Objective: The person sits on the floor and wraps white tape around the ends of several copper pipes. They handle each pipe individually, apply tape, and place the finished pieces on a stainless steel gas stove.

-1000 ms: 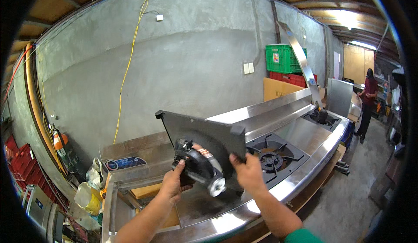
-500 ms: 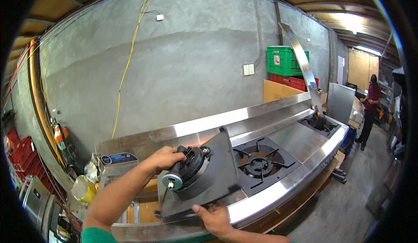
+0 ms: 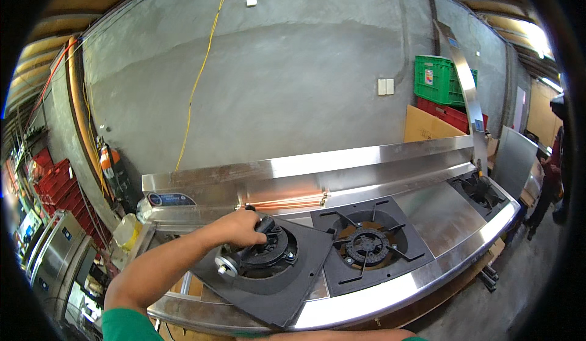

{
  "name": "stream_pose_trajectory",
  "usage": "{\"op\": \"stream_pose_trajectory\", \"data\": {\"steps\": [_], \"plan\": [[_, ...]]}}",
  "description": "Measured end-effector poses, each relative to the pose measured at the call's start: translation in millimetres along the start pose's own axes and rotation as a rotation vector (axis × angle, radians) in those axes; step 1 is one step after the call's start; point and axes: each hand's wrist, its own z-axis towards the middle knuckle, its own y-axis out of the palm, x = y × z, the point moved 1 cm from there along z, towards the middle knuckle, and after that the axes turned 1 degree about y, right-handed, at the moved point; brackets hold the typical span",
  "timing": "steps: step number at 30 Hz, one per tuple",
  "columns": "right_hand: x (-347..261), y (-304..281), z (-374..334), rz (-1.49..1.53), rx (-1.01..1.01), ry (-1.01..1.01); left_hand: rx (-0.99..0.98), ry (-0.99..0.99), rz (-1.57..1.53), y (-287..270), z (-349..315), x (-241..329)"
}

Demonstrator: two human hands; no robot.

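My left hand point(image 3: 245, 228) is closed round a black cast-iron gas burner point(image 3: 268, 246) by its pipe-like neck, which ends in a round silver disc point(image 3: 226, 266). The burner sits in the round opening of a black square burner plate point(image 3: 278, 298). This plate lies askew over the left part of a stainless steel stove point(image 3: 348, 309), its right corner reaching the edge of the middle burner plate point(image 3: 342, 286). Of my right arm only a strip shows along the lower edge; the fingers of my right hand are hidden below it.
Copper-coloured pipes point(image 3: 287, 203) run along the stove's back panel. Another burner point(image 3: 479, 191) sits at the right end, where a long steel strip point(image 3: 467, 90) leans. Green and red crates point(image 3: 436, 81) stand behind. A gas cylinder point(image 3: 116, 173) is at left; a person point(image 3: 549, 182) stands far right.
The tilted burner plate has come down flatter onto the stove, turned askew, with the burner in its opening. My right hand has left the plate's front edge and dropped to the lower rim.
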Motion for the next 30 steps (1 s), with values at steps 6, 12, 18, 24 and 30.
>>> {"op": "stream_pose_trajectory", "data": {"steps": [6,12,18,24,30], "plan": [[-64.9,-85.0,-100.2,-0.190,-0.055,-0.031,0.169,-0.153,-0.113,25.9,-20.1,-18.0],[-82.9,-234.9,-88.9,-1.035,0.750,0.518,0.205,-0.238,-0.107,22.7,-24.7,-5.8],[-11.9,-342.4,-57.2,-1.382,0.863,0.574,0.529,-0.260,-0.284,25.0,-78.2,-10.4],[18.6,-355.9,-50.1,-1.532,0.867,0.500,0.918,-0.432,-0.593,82.1,-202.5,-52.5],[18.0,-360.4,-59.3,-1.519,0.930,0.429,1.098,-0.616,-0.769,136.1,-270.7,-41.5]]}}
